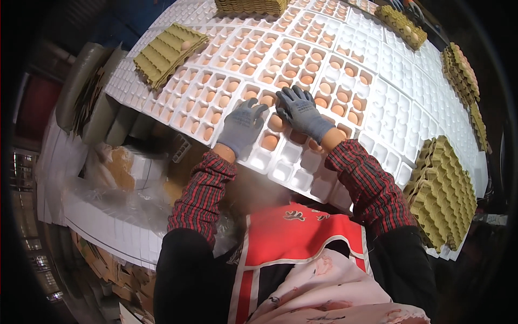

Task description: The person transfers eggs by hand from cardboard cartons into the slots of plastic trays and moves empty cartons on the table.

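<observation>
Both my hands wear grey gloves with darker fingertips and rest over white foam egg trays filled with brown eggs. My left hand lies low over the tray nearest me, fingers slightly bent and apart, beside a brown egg. To its right, my right hand spreads its fingers over the cells, covering some eggs; its palm side is hidden. Between the hands sits another brown egg, with one more egg closer to me. Bare cells of the foam tray show at the near edge.
Joined foam trays cover the table, many with unfilled cells on the right. Stacks of yellowish pulp trays stand at the left, right and far side. Plastic wrap and white stacked sheets lie lower left. Another person's hand shows far off.
</observation>
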